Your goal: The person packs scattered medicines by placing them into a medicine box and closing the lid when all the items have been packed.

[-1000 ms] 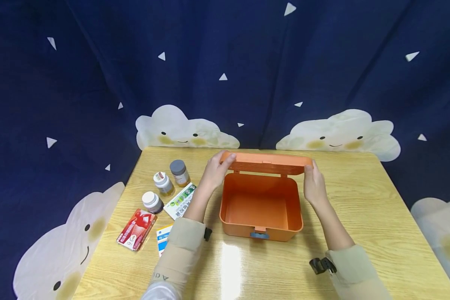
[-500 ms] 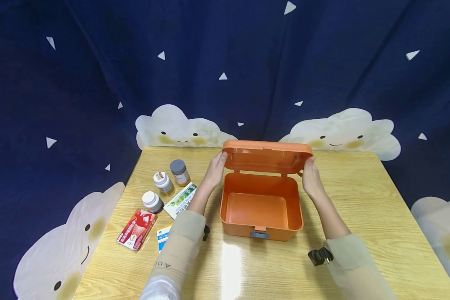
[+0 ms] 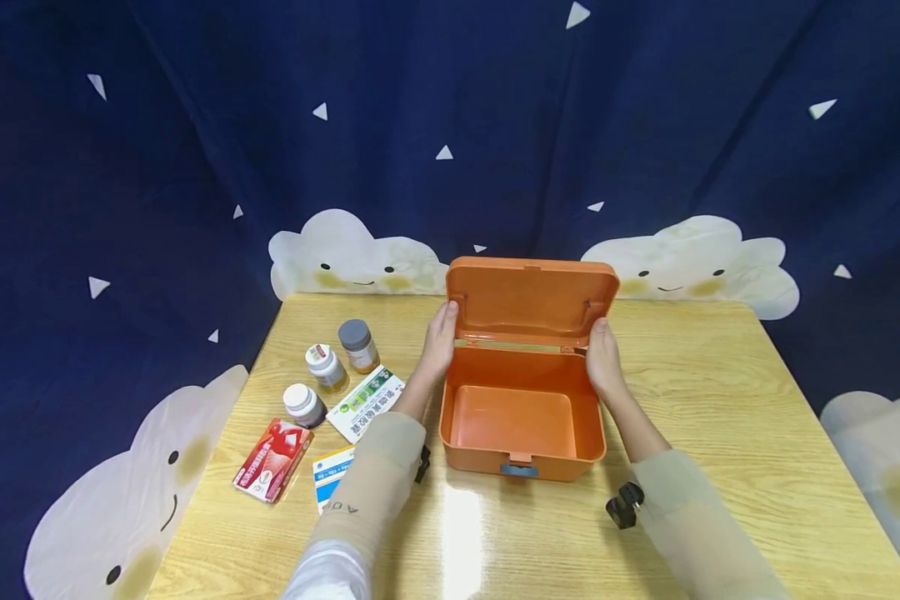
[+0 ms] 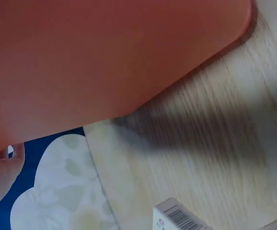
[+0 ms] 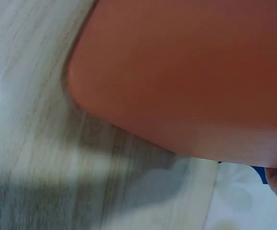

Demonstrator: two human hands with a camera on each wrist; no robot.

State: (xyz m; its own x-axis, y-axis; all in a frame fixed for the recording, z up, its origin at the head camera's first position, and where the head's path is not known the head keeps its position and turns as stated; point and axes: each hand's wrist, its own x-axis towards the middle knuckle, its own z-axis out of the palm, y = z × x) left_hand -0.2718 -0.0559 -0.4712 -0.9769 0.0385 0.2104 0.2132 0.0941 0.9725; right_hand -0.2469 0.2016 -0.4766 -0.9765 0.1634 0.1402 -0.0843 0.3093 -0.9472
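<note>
Midway between the side edges of the desk point(image 3: 720, 433), an orange box point(image 3: 480, 458) is set, its lid point(image 3: 532, 296) raised at the back with the inner face turned toward the near side. The step in hand is judged to be the tilting back of that lid, best done with both sides lifted evenly so that the hinges point(image 3: 568, 350) are not twisted. Only light pressure should be used, since the box could be tipped or pushed toward the far edge; the lid is best released only once it is felt to stand unaided. By the left hand point(image 3: 439, 340) the lid's left side is gripped low down, and by the right hand point(image 3: 604, 357) the opposite side near its lower corner; how far each grasp is wrapped behind cannot be told. Both forearms point(image 3: 628, 421) are stretched forward, the left sleeve point(image 3: 378, 483) partly covering a blue-and-white carton point(image 3: 332, 472)
</note>
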